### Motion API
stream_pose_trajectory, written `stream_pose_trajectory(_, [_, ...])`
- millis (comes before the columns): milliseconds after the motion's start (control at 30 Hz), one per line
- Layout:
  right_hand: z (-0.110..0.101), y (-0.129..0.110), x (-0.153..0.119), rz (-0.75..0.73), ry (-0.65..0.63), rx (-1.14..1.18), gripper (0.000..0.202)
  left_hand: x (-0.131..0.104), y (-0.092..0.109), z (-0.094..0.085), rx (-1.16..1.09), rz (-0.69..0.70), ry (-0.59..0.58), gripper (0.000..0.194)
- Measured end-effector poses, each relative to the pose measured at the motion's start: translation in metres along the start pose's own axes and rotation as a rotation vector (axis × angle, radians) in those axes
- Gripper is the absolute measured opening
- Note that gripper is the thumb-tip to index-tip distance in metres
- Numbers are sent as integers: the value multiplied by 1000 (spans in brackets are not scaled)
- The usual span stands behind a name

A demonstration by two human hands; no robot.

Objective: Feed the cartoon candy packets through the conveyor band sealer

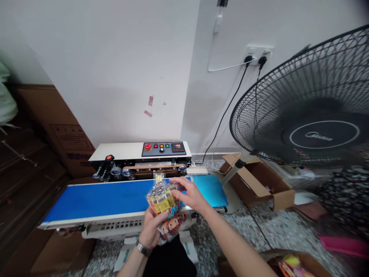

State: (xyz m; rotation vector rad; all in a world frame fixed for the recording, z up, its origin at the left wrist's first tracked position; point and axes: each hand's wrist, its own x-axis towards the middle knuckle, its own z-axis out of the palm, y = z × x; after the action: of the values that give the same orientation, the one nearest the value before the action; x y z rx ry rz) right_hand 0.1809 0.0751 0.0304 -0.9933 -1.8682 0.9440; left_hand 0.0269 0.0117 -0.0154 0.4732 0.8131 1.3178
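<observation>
My left hand is closed around the lower left side of a clear plastic bag, its thumb across the front. Inside the bag are yellow-labelled pieces with barcodes and, lower down, a printed cartoon figure with big eyes. At the bag's upper right edge, the thumb and fingers of my right hand hold the plastic. Both hands are above the front edge of a band sealer with a blue conveyor belt. The bag's top reaches toward the sealing slot; whether it touches cannot be made out.
A large black floor fan stands close on the right. Behind its pole is an open cardboard box. Another box with colourful packets sits at the lower right. Stacked cardboard leans at the left, and power cords run down the wall.
</observation>
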Motion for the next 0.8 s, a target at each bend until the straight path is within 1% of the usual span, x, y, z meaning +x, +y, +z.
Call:
stream_pose_trajectory(67, [-5, -8, 2, -28, -77, -72, 30, -3, 5, 1, 29, 6, -31, 45])
stream_pose_trajectory(100, [-7, -10, 3, -39, -96, -90, 29, -4, 8, 1, 43, 5, -42, 45])
stream_pose_trajectory(233, [-8, -11, 2, -92, -98, -114, 27, -7, 15, -2, 83, 9, -71, 41])
stream_pose_trajectory(333, [-7, -10, 0, -113, -119, -135, 20, -8, 14, -6, 96, 12, -101, 40])
stream_pose_trajectory(400, [-8, -10, -2, -96, -129, -140, 19, -8, 12, -8, 92, -1, -115, 41])
stream_pose_trajectory(467, [-9, -11, -3, -56, -115, -121, 24, -9, 12, -9, 78, -13, -114, 41])
stream_pose_trajectory(567, [-11, -12, -6, -21, -63, -72, 36, -9, 13, -10, 59, -22, -104, 39])
stream_pose_trajectory(633, [-11, -12, -8, -49, -42, -79, 30, -9, 14, -10, 65, -12, -102, 39])
stream_pose_trajectory(733, [-9, -8, -10, -101, -46, -108, 21, -9, 14, -9, 82, -3, -110, 40])
stream_pose_trajectory(800, [-8, -3, -12, -48, -12, -36, 24, -9, 14, -8, 75, -7, -112, 38])
